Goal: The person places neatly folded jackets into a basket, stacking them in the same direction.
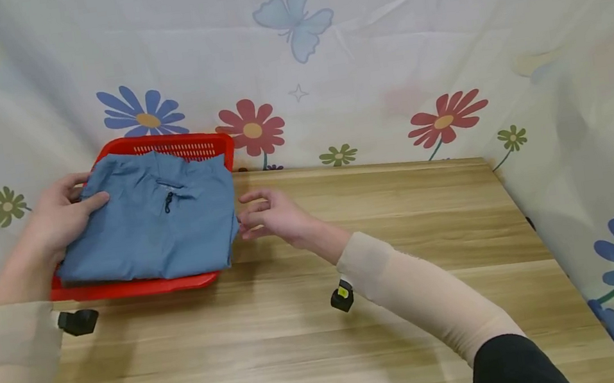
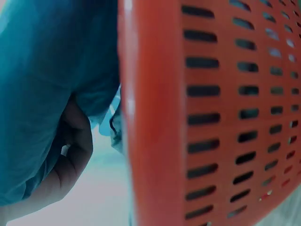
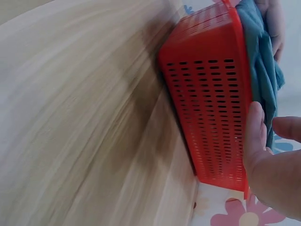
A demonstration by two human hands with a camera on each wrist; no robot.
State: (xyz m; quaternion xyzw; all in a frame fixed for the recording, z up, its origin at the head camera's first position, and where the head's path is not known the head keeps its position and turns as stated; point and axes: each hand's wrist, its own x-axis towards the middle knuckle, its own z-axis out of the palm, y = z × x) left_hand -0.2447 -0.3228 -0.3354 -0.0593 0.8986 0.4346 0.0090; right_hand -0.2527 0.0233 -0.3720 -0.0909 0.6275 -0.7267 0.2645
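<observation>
A folded blue garment with a short zip and a black zip pull lies over the red plastic basket, covering most of its opening. At the garment's left side my left hand grips the edge, thumb on top. The left wrist view shows curled fingers against the blue cloth, close to the slotted basket wall. On the other side, my right hand has loosely bent fingers right at the garment's right edge. In the right wrist view, its thumb and fingers stand apart beside the basket rim and cloth.
The basket stands at the back left of a wooden table. Behind the table hangs a white curtain printed with flowers and a butterfly, and it continues along the right side. A small black camera is strapped at the right wrist.
</observation>
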